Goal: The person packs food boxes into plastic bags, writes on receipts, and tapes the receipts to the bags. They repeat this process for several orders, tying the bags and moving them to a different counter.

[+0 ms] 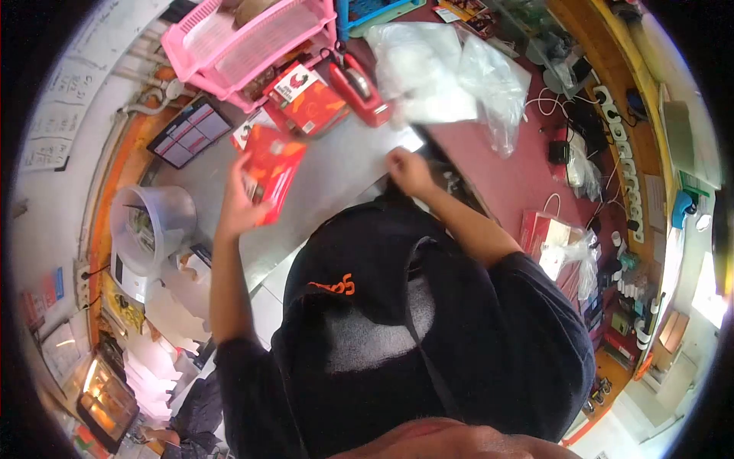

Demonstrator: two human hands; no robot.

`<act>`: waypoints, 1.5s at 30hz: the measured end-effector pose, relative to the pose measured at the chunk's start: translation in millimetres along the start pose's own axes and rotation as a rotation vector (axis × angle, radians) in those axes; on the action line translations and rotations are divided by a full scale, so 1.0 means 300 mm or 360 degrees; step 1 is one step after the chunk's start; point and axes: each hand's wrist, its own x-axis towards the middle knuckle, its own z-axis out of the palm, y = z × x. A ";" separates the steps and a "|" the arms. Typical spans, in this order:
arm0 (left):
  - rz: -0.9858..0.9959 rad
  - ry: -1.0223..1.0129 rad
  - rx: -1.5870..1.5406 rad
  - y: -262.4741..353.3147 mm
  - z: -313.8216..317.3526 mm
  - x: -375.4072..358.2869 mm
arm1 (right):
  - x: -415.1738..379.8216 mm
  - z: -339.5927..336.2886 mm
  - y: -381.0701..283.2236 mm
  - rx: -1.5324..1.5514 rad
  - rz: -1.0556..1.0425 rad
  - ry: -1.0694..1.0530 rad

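My left hand [243, 197] grips a red box [274, 172] with orange patterns, raised over the left part of the metal counter [336, 164]. Just behind it, more red and white boxes [310, 99] stand near the pink rack. My right hand [410, 173] is at the right edge of the metal counter, its fingers curled in; whatever they may hold is too small to make out. A red tool [359, 90] with a dark handle lies beyond, between the boxes and some clear plastic bags [428, 69].
A pink plastic rack [248, 46] stands at the back left, beside a tablet [189, 131]. A translucent bucket [153, 226] is at the left. Right of the metal counter, a dark red surface [489, 172] holds bags, cables and a box [547, 241].
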 end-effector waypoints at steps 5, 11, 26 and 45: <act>0.0916 -0.0110 0.1771 0.329 0.080 0.427 | 0.254 -0.282 0.175 -0.0133 -0.0156 0.0745; 0.1001 -0.0376 0.2162 0.235 0.152 0.638 | 0.644 -0.440 0.120 -0.0402 -0.0928 0.0718; 0.0572 0.0306 0.1244 0.326 0.877 0.902 | 0.799 -0.483 0.109 -0.1194 -0.0603 -0.0200; 0.0367 0.0694 0.0890 0.228 0.993 1.022 | 0.820 -0.549 0.129 -0.0762 -0.0468 -0.0241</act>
